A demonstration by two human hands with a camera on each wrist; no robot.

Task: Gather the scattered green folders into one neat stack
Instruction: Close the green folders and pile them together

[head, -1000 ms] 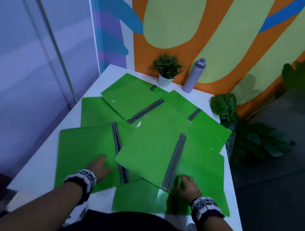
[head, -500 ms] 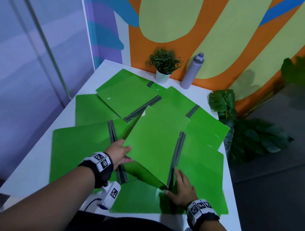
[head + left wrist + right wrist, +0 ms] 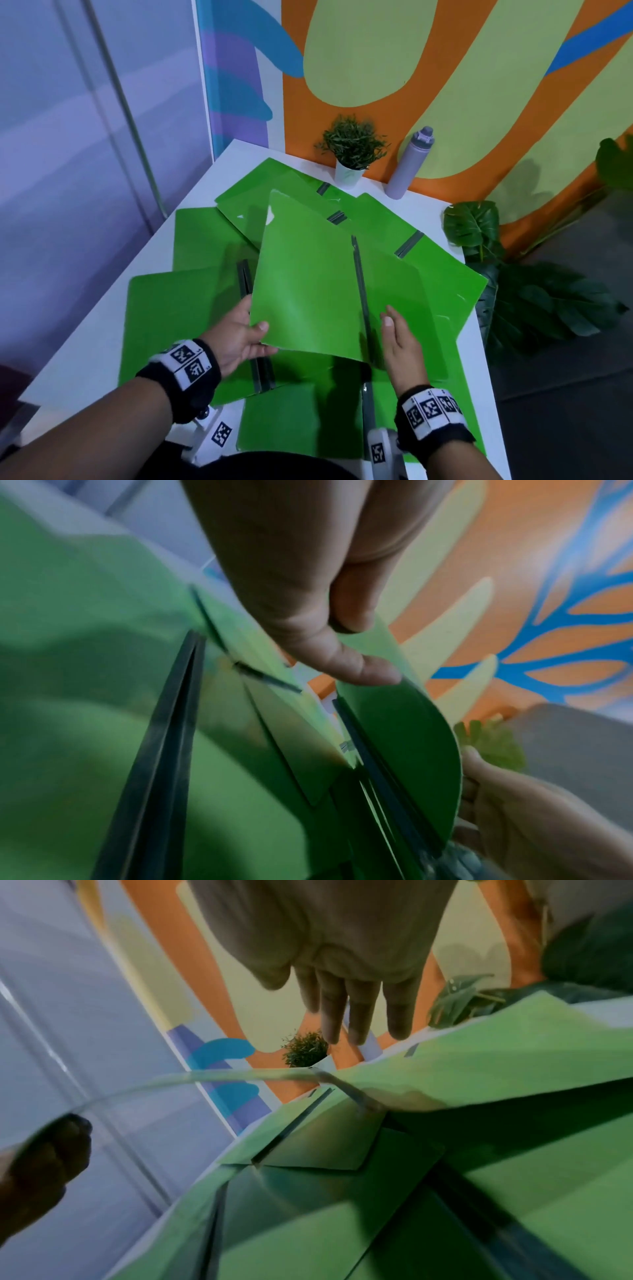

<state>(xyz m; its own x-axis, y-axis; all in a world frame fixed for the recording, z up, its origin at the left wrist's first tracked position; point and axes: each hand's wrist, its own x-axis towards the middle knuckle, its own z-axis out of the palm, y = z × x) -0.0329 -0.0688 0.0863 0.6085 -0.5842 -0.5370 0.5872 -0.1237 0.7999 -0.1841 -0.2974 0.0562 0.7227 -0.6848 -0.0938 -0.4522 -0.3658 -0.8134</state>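
Several green folders with grey spines lie spread and overlapping on the white table [image 3: 85, 325]. The top folder [image 3: 308, 287] is open, and its left cover is lifted off the pile. My left hand [image 3: 239, 332] pinches that cover at its near left corner, thumb on top, as the left wrist view also shows with the cover [image 3: 404, 723] under the thumb. My right hand [image 3: 399, 335] lies with straight fingers on the folder's right half [image 3: 411, 301], just right of the grey spine [image 3: 359, 291]. In the right wrist view the fingers [image 3: 356, 1010] are straight above the green sheet [image 3: 496, 1069].
A small potted plant [image 3: 352, 150] and a grey bottle [image 3: 411, 161] stand at the table's far edge against the painted wall. Large-leaved plants [image 3: 513, 274] stand on the floor past the right edge. A glass partition runs along the left.
My left hand moved from the left folder to the top folder's left cover and lifted it up. My right hand slid forward along the spine and flattened onto the right half.
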